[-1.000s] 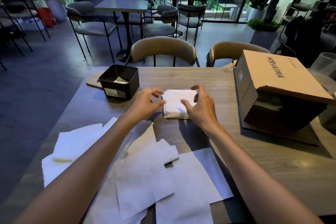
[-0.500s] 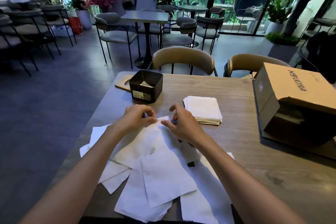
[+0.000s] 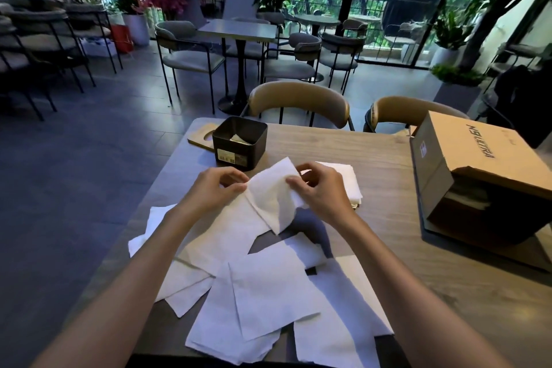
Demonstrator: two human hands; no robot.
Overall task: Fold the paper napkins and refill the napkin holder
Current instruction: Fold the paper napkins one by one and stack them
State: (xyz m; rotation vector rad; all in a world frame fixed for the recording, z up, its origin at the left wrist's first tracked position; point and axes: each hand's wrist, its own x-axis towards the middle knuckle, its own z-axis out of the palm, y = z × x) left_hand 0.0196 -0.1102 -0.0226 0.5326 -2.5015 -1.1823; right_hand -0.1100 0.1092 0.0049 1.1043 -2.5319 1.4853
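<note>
Both hands hold one white paper napkin lifted above the table. My left hand pinches its left edge, and my right hand pinches its right edge. Several unfolded white napkins lie scattered on the table below my forearms. A stack of folded napkins sits just beyond my right hand, partly hidden by it. The black square napkin holder stands farther back on the left, with a scrap of paper inside.
An open cardboard box lies on its side at the table's right. A wooden board lies behind the holder at the far left corner. Two tan chairs stand at the table's far edge. The wooden table drops off on the left.
My hands left the folded stack, came back to the loose pile, pinched a napkin there and lifted it off the table. The view shifted left.
</note>
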